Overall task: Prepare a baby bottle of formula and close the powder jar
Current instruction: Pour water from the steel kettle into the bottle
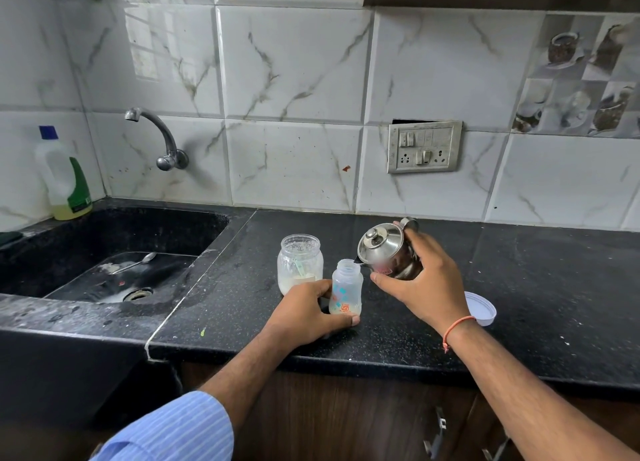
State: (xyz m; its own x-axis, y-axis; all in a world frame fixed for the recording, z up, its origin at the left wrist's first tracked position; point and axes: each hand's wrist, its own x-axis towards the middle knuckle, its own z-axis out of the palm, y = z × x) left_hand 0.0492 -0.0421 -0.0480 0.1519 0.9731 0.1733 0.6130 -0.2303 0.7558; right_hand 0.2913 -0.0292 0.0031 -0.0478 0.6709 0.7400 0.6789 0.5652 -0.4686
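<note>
A clear baby bottle with coloured prints stands open on the black counter, a little pale powder or liquid at its bottom. My left hand wraps its base. My right hand holds a small steel kettle, tilted left with its spout over the bottle's mouth. Just behind the bottle on the left stands the open powder jar, with white powder and a scoop inside. The jar's white lid lies on the counter, partly hidden behind my right wrist.
A black sink with a spoon in it lies to the left, under a wall tap. A dish-soap bottle stands in the far left corner. A switch panel is on the tiled wall. The counter edge runs below my arms.
</note>
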